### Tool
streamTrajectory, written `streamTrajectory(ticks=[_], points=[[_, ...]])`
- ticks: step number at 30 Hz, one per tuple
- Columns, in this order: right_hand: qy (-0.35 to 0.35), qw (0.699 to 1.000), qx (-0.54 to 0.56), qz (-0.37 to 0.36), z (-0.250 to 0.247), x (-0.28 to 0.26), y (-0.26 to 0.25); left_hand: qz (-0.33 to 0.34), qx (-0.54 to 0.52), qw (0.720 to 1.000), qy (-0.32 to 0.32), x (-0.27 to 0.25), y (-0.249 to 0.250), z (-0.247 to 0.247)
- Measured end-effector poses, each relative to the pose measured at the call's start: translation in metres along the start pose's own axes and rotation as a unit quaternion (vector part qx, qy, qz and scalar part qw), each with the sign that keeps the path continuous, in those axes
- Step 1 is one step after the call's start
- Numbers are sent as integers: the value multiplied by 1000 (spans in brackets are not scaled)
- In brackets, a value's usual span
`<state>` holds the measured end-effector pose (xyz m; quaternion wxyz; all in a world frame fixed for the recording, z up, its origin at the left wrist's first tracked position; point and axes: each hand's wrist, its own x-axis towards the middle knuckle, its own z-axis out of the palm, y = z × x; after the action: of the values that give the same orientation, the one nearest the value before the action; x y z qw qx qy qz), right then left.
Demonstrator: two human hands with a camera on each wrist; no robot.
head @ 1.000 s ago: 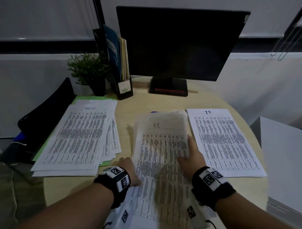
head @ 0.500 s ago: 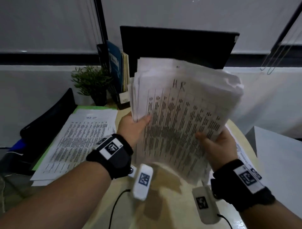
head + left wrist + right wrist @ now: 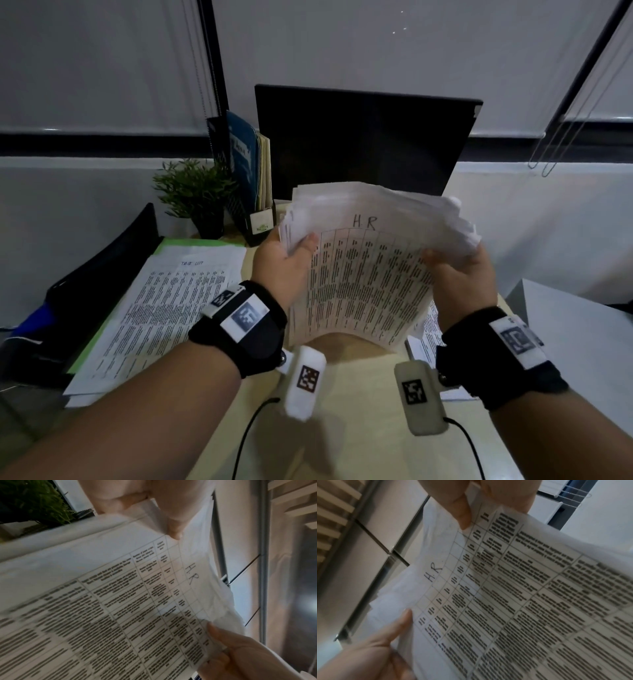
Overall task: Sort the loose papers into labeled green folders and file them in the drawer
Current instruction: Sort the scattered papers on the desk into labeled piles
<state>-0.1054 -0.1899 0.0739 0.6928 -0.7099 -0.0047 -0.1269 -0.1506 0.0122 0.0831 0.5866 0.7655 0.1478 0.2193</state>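
Nearest, the left hand [image 3: 286, 265] and right hand [image 3: 460, 274], apart, each grip one side edge of the H.R paper stack [image 3: 366, 274], thumbs on its printed face, holding it upright and bowed above the round table [image 3: 342, 428]. Left on the table: a second paper pile [image 3: 164, 308] lying on a green folder [image 3: 178, 244]; right, partly hidden, further printed sheets [image 3: 430, 329]. Farther back: potted plant [image 3: 197, 192], file holder [image 3: 253, 192], dark monitor [image 3: 363, 140].
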Motion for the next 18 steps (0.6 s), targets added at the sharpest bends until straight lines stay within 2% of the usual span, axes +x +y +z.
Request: streamTrajectory(ticks=[3, 10, 15, 18], points=[[-7, 1000, 27, 1, -4, 4, -2, 12, -38, 999, -7, -6, 7, -1], [-30, 986, 166, 4, -8, -5, -7, -40, -189, 981, -26, 0, 11, -12], [-84, 985, 147, -4, -9, -16, -17, -36, -205, 978, -23, 6, 31, -24], [-110, 988, 103, -24, -9, -25, -21, -58, -203, 977, 6, 10, 39, -22]])
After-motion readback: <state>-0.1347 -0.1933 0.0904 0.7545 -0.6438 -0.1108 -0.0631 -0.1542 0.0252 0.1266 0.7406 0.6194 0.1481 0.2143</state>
